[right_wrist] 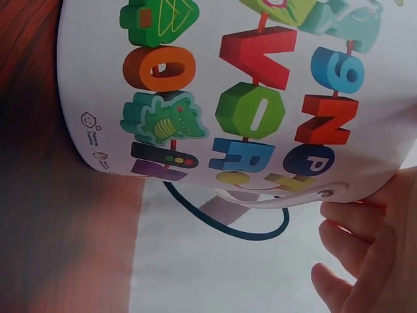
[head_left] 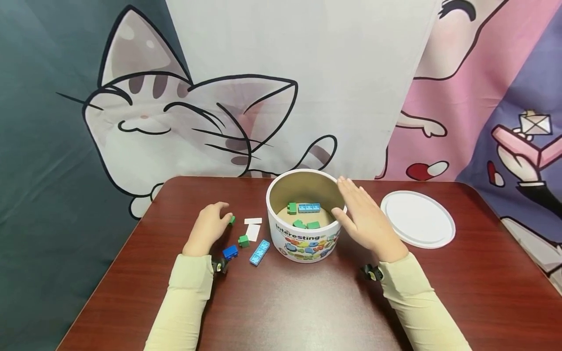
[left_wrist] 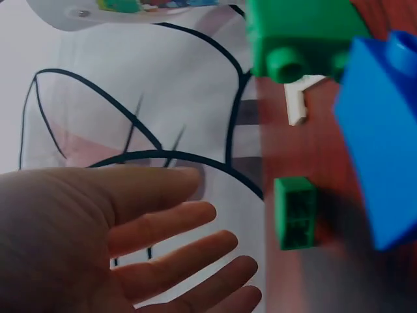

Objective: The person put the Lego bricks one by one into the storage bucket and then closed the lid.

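Observation:
A white tub (head_left: 281, 241) with colourful pictures on its wall stands at the table's middle, holding several green blocks (head_left: 313, 225) and a light-blue block strip (head_left: 309, 208). With fingers extended, my right hand (head_left: 369, 224) touches the tub's right rim; the right wrist view shows the hand beside the handle joint. My left hand (head_left: 206, 226) is over the table's left part, its fingertips near a small green block (head_left: 232, 220). In the left wrist view those fingers are spread and hold nothing. Nearer me lie another green block (head_left: 243, 241), a blue block (head_left: 230, 252) and a light-blue strip (head_left: 259, 252).
Two white flat pieces, a larger one (head_left: 252, 232) and a narrow one (head_left: 252, 221), lie left of the tub. A round white lid (head_left: 419, 219) rests at right on the brown table (head_left: 307, 312). Cartoon cloth (head_left: 360, 87) hangs behind the table.

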Demonstrator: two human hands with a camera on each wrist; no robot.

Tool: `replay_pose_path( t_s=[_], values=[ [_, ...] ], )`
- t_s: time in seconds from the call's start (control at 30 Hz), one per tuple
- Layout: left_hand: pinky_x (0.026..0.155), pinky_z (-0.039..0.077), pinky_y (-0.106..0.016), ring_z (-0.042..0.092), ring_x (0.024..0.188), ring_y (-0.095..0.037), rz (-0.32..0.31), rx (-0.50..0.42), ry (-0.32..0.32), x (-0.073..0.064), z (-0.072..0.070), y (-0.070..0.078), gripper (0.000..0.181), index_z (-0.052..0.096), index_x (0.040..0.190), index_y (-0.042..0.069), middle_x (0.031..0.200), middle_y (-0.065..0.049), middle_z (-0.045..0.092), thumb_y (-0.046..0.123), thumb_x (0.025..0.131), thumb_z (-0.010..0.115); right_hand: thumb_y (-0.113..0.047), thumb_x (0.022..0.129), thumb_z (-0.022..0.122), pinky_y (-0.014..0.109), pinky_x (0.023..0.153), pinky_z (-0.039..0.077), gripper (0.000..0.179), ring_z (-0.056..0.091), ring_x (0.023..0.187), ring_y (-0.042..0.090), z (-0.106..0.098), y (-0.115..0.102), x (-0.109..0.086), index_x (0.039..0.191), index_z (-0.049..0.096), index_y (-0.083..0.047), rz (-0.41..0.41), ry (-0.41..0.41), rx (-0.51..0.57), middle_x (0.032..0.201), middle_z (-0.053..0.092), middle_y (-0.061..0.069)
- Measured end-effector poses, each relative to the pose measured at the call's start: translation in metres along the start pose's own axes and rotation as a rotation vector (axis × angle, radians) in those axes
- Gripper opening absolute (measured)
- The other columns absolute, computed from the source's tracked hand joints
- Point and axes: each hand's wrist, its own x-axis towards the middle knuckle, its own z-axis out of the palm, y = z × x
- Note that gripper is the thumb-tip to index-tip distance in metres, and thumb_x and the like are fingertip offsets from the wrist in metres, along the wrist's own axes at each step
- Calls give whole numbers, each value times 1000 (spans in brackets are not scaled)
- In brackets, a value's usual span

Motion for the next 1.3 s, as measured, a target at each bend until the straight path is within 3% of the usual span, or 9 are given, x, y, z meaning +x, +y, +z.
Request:
replay_pose_path(
  t_s=[0.23, 0.57, 1.07, 1.3],
  values=[
    [104, 46, -57, 54, 126, -46, -62, -3, -30, 3, 7, -9, 41, 54, 139, -9, 137, -30, 56, 9, 101, 57, -45, 107, 45, 47, 124, 17, 72, 25, 151, 36, -1, -1, 0, 158, 27, 3, -7, 7, 14, 164, 27, 19],
    [98, 51, -53, 60, 113, -41, -74, -20, -35, 5, 13, -17, 42, 57, 133, -11, 129, -29, 61, 12, 98, 65, -43, 107, 46, 45, 125, 16, 71, 22, 152, 34, 0, -2, 2, 158, 25, 2, 0, -4, 38, 164, 26, 18],
    [85, 56, -48, 63, 89, -33, -53, 35, 4, 1, 19, -18, 30, 65, 113, -12, 105, -23, 68, 9, 93, 71, -39, 106, 51, 46, 124, 17, 70, 26, 151, 37, 3, -2, -3, 157, 28, 3, -9, 15, 58, 163, 29, 20],
    [80, 56, -45, 61, 84, -30, -21, 66, -2, 1, 15, -15, 29, 65, 114, -11, 103, -22, 68, 6, 91, 71, -38, 106, 51, 44, 125, 17, 69, 26, 150, 38, -1, -3, -3, 158, 29, 1, -2, 19, 60, 163, 29, 19]
  ],
)
